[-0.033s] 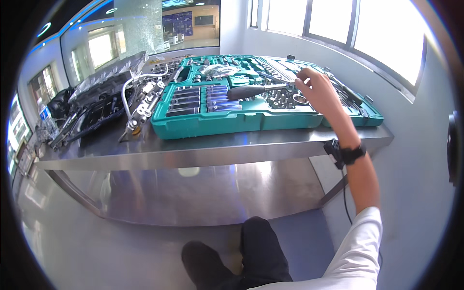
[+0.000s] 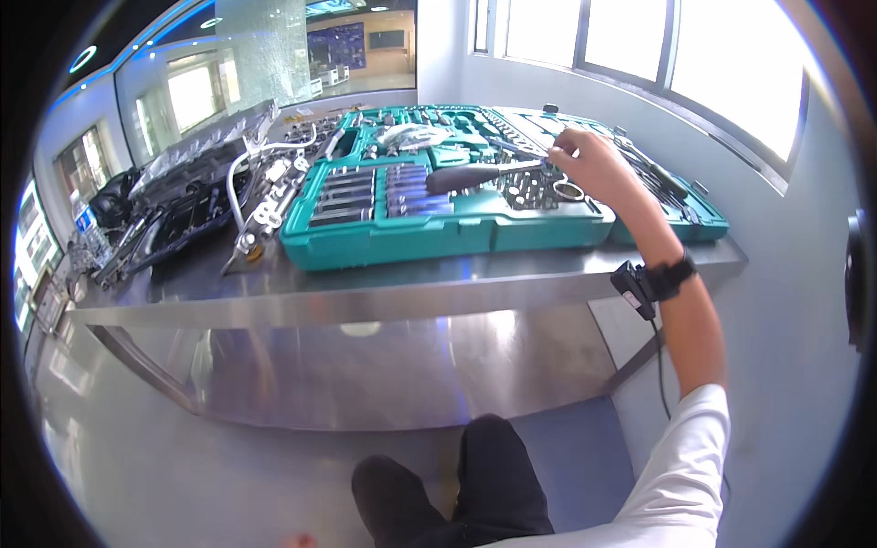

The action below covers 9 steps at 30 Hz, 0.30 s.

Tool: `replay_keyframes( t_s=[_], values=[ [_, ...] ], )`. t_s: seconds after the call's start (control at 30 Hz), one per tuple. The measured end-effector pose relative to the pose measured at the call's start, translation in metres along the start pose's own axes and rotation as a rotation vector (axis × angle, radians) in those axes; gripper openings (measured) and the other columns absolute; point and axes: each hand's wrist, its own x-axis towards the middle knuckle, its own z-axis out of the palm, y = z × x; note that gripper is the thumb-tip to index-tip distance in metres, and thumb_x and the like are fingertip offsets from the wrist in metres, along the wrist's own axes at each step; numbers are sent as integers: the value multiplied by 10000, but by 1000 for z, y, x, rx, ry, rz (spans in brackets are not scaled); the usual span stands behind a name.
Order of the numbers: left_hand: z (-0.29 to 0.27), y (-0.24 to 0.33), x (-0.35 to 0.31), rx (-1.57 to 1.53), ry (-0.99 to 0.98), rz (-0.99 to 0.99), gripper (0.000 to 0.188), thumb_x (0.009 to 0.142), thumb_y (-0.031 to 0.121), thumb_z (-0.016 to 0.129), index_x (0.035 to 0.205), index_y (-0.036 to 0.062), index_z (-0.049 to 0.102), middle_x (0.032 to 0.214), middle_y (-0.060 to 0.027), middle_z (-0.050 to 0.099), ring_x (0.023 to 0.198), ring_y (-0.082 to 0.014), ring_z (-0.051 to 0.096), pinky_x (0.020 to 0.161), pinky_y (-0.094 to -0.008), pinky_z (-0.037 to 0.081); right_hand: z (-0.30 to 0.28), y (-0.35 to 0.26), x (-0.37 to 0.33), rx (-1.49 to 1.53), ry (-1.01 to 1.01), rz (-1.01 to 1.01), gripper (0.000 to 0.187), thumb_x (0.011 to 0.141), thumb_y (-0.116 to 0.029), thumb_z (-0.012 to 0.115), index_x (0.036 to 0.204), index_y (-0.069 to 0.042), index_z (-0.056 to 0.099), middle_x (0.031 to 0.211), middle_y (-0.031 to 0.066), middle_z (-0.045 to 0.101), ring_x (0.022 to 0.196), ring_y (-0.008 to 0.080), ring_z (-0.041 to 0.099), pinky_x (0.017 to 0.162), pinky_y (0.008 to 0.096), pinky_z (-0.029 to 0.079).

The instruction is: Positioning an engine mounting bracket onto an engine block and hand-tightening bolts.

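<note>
My right hand [image 2: 589,164] reaches over the green tool case [image 2: 393,245], fingers closed round the head end of a ratchet wrench [image 2: 461,176]. Its thick black handle points left above the case, over a row of long sockets [image 2: 416,190]. Small sockets and bits [image 2: 530,194] sit in the case below the wrench, and a metal ring [image 2: 568,190] shows just under my hand. At the lower edge a small blurred patch, seemingly fingertips of my left hand [image 2: 300,542], barely enters the picture; the rest of it lies outside.
The case lies on a steel table [image 2: 365,306] with a lower shelf. Left of it are metal parts with a curved pipe [image 2: 239,187], a black plastic part [image 2: 187,219] and a water bottle [image 2: 89,224]. A cable [image 2: 660,361] hangs from my right wrist device. A windowed wall stands right.
My right hand and the ratchet wrench have shifted slightly left. The fingertips at the lower edge have come into view.
</note>
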Motion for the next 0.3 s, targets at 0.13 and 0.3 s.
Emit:
replay_keyframes(
  t_s=[0.13,0.3],
  values=[
    [-63,232,-7,288,223,705,403,830,327,588,1010,-33,571,812,-143,630,717,-237,624,662,-340,499,7,-6,73,-377,-470,119,390,788,-363,591,921,-5,665,736,157,620,637,201,616,588,333,501],
    [-87,508,10,642,714,1600,149,814,174,563,763,34,579,652,-41,589,578,-204,567,556,-278,388,21,32,100,-283,-761,202,357,755,-347,571,889,-37,686,692,144,595,548,218,608,492,327,542]
  ],
)
